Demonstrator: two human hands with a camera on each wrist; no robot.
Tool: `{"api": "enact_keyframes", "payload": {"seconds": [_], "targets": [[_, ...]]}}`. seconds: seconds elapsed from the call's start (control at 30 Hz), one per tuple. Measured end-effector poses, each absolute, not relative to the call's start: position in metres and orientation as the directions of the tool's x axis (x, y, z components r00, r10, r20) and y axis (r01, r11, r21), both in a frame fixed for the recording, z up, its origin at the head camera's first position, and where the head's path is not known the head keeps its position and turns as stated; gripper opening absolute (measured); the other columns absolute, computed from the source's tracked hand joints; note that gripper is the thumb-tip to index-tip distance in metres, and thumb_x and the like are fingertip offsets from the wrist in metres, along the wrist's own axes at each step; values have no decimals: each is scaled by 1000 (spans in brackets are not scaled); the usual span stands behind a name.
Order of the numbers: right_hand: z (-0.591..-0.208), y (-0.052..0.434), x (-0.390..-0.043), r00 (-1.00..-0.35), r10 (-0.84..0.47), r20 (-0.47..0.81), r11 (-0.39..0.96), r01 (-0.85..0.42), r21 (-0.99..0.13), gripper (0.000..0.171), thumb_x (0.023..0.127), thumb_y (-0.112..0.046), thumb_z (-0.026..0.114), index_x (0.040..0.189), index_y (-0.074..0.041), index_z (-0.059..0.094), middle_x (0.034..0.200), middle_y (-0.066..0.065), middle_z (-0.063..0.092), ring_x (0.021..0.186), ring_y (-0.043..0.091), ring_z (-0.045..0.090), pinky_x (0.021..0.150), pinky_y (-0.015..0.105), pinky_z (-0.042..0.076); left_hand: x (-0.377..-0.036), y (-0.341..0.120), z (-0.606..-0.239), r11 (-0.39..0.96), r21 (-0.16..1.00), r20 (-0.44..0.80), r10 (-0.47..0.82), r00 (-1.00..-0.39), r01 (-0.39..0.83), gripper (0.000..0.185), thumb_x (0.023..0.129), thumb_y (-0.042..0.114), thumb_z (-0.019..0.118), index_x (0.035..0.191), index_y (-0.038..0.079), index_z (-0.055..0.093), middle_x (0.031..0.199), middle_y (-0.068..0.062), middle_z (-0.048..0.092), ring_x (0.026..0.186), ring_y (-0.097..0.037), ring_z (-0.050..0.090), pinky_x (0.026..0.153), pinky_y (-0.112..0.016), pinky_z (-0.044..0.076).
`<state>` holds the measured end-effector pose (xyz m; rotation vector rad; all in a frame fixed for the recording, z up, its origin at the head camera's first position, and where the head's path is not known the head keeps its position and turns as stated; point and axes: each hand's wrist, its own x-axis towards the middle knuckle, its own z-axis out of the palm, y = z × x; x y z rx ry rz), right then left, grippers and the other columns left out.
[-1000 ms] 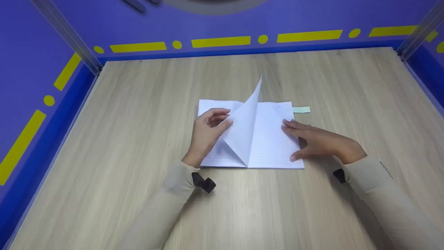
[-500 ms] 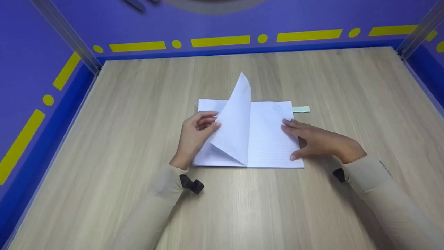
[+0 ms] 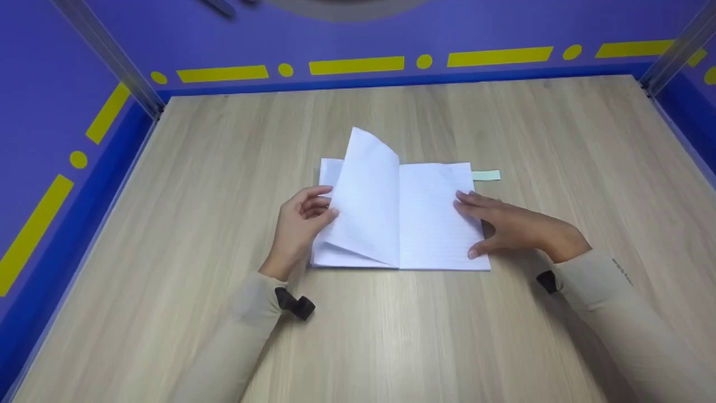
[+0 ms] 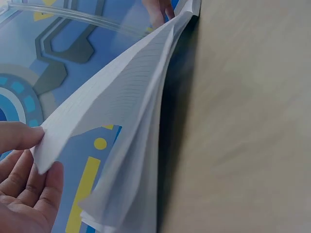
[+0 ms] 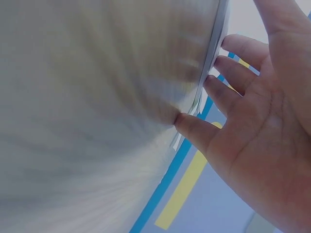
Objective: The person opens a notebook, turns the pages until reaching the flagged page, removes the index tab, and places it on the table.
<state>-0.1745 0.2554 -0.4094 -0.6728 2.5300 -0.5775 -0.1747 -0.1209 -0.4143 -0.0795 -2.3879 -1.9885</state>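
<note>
Left hand (image 3: pixel 299 224) sits at about 9 o'clock, fingers curled with thumb and fingertips (image 4: pixel 22 136) pinching something thin, beige-sleeved forearm running back toward 7 o'clock. Right hand (image 3: pixel 512 226) lies flat at 3 o'clock, palm down, fingers (image 5: pixel 233 70) straight and spread pointing toward 9 o'clock, thumb out, sleeve trailing toward 5 o'clock.

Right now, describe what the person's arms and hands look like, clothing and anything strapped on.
Both arms wear long, plain beige sleeves reaching to the wrists; the right sleeve bears a small dark line of print near the cuff. A small black device sits at each wrist, one on the left wrist and one on the right wrist. The left hand and right hand are bare; no rings or gloves show.
</note>
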Motion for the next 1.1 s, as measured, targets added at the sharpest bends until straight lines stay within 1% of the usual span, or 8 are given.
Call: {"api": "enact_keyframes", "payload": {"seconds": [0.3,0.43,0.5,0.67,0.83,0.93,1.1], "targets": [[-410,254,-176,-777,-526,-345,813,-339,-473,100,75,-42,78,152,-11,23,162,9,11,149,33,7,116,54,17,-171,-133,-423,211,977,6,-2,-1000,5,35,83,5,72,118,8,65,88,-5,70,90,-15,64,85,-20,50],[-409,255,-176,-775,-525,-352,814,-336,-474,101,74,-42,79,152,-12,23,162,8,10,149,33,7,116,54,18,-170,-138,-425,220,975,-22,-9,-1000,-23,36,84,7,73,119,8,64,87,-6,72,91,-16,65,85,-21,50],[-409,256,-176,-771,-537,-344,806,-348,-479,102,73,-43,79,152,-10,23,162,10,11,149,34,8,116,54,18,-170,-140,-425,243,969,-33,-12,-999,-35,37,83,8,73,119,9,64,88,-6,73,92,-16,66,85,-21,50],[-408,258,-177,-756,-564,-333,786,-367,-497,105,72,-46,79,151,-7,23,162,13,11,148,36,8,116,55,17,-170,-145,-427,285,955,-76,-31,-997,-82,36,82,9,74,117,9,65,90,-8,73,90,-17,67,82,-22,51],[-408,260,-177,-750,-567,-340,778,-353,-520,107,70,-45,81,152,-7,23,162,13,10,148,36,7,116,55,16,-170,-148,-432,306,939,-149,-55,-987,-159,31,84,11,73,114,11,67,95,-7,71,90,-17,64,77,-22,51],[-408,261,-177,-749,-566,-344,777,-346,-526,107,70,-45,81,152,-8,23,162,12,10,148,36,7,116,55,16,-169,-150,-435,324,928,-172,-62,-983,-183,29,84,14,73,113,12,69,97,-7,69,92,-17,63,79,-24,52],[-409,262,-177,-753,-563,-339,779,-347,-522,106,70,-45,81,152,-8,24,162,12,10,148,36,7,116,56,16,-170,-150,-440,326,925,-182,-71,-981,-195,33,83,14,73,116,10,69,98,-8,71,95,-17,64,85,-27,53]]}}
